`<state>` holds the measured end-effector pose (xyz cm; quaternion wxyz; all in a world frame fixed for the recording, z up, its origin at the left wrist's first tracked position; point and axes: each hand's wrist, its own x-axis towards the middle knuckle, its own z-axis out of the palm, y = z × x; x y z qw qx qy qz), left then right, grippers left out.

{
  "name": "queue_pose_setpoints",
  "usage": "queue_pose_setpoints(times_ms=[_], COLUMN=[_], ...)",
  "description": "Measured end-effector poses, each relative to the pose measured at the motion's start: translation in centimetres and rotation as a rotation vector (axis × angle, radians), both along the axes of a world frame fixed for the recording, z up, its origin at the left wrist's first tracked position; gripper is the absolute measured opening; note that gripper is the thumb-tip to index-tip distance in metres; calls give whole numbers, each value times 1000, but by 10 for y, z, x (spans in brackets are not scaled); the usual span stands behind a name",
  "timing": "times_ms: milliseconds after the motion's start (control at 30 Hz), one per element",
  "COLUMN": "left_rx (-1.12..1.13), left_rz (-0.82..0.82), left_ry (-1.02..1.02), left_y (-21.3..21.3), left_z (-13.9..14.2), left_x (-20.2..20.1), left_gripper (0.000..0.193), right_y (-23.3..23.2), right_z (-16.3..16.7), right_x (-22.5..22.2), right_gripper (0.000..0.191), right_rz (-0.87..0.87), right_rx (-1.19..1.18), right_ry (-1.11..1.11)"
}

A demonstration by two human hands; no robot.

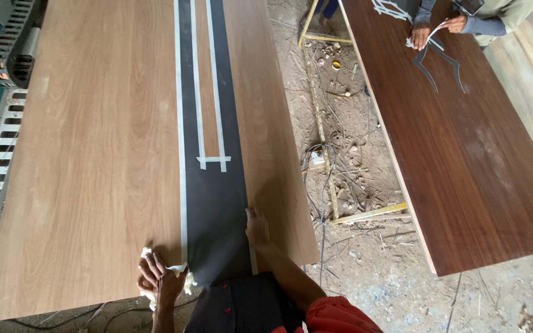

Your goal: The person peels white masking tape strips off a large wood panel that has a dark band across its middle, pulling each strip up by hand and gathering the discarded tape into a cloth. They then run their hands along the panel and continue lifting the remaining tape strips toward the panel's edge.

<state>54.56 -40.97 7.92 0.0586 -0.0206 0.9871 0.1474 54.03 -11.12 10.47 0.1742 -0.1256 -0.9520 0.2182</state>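
- My left hand is gripping a crumpled pale cloth, fingers closed on it, w/ the cloth lying at the dark grey inlay strip edge.
- My right hand is pressing flat, fingers together, on the strip's other edge.

Both hands flat, fingers forward.

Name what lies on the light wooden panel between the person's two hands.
In the head view, a dark inlay band edged with pale tape runs between the left hand, which holds a pale cloth, and the right hand, pressed on the panel.
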Motion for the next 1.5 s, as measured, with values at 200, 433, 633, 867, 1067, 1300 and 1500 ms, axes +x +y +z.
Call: queue_pose_setpoints(times_ms=[200, 433, 633, 867, 1067, 1300, 1500], left_rx=[-48, -190, 106, 849, 774, 212, 189], left_rz=[-14, -48, 115, 409, -243, -518, -575], left_ry=[-295, -449, 249, -76, 9, -83, 11], left_y=[-2, 4, 4, 44, 159, 207, 203], left_z=[1, 7, 11, 22, 23, 37, 28], left_x=[-1, 0, 3, -2, -19, -32, -19], left_gripper=[95, 81, 74, 40, 34, 80, 60], right_y=[2, 14, 32, 45, 52, 65, 64], right_z=[-3, 0, 4, 0, -4, -5, -12], right_x=[-4, -8, -2, 1, 13, 26, 46], right_gripper=[14, 26, 36, 29, 16, 6, 9], right_rz=[-115, -33, 182, 292, 298, 372, 414], right_rx=[24, 84, 58, -93, -224, -383, -479], right_ry=[-195, -249, -294, -282, -166, -122, -190])
